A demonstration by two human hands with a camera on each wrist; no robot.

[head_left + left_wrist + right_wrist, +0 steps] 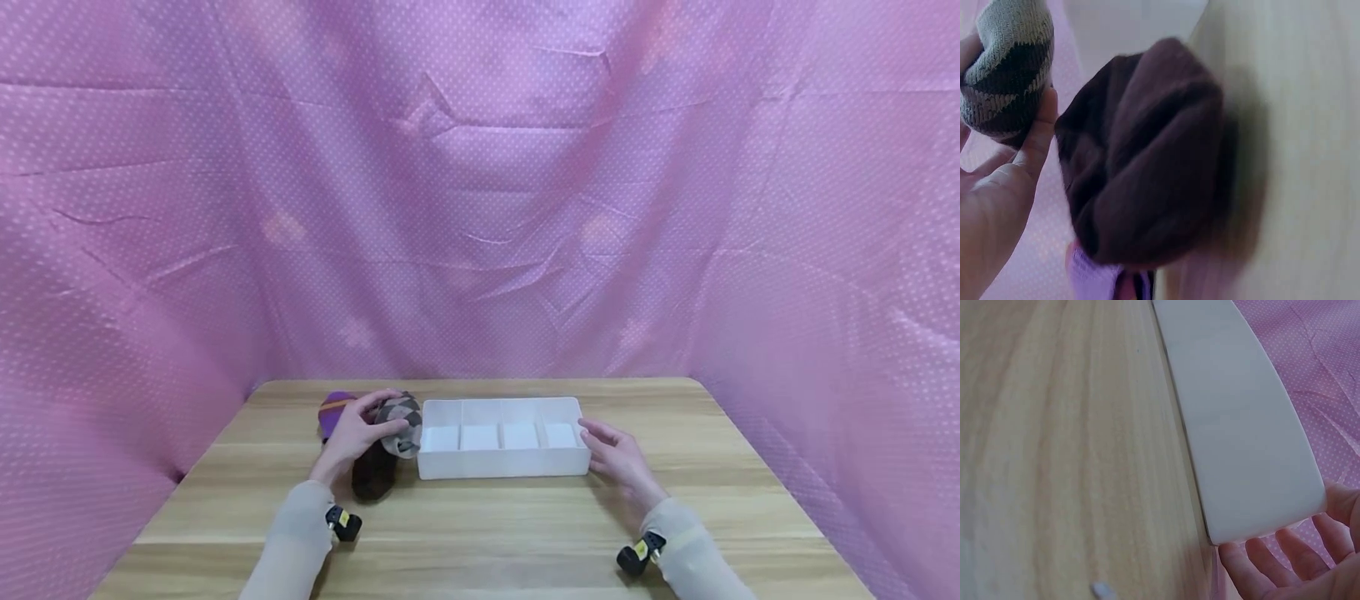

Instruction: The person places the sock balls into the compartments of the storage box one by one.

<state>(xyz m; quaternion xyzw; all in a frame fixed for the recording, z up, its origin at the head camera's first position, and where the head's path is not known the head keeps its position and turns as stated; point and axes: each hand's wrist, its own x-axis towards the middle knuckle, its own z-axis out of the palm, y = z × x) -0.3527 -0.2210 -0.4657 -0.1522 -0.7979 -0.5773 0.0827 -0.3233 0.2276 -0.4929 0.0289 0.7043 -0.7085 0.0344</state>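
Note:
My left hand [356, 433] grips a rolled grey-and-dark argyle sock [402, 423] between thumb and fingers, beside the left end of a white divided box [502, 463]. In the left wrist view, the knitted sock [1013, 69] shows its dark and light pattern. Just below that hand lies a dark brown rolled sock [373, 473]. Behind the hand, partly hidden by it, is a purple rolled sock [334, 410] with an orange stripe. At the box's right end, my right hand [619, 460] touches the wall with spread fingertips [1260, 550].
The wooden table [480, 542] has rounded far corners, and a pink dotted curtain [480, 208] hangs behind it and along both sides. The box has several compartments in a row. A small whitish bit [1102, 590] shows low in the right wrist view.

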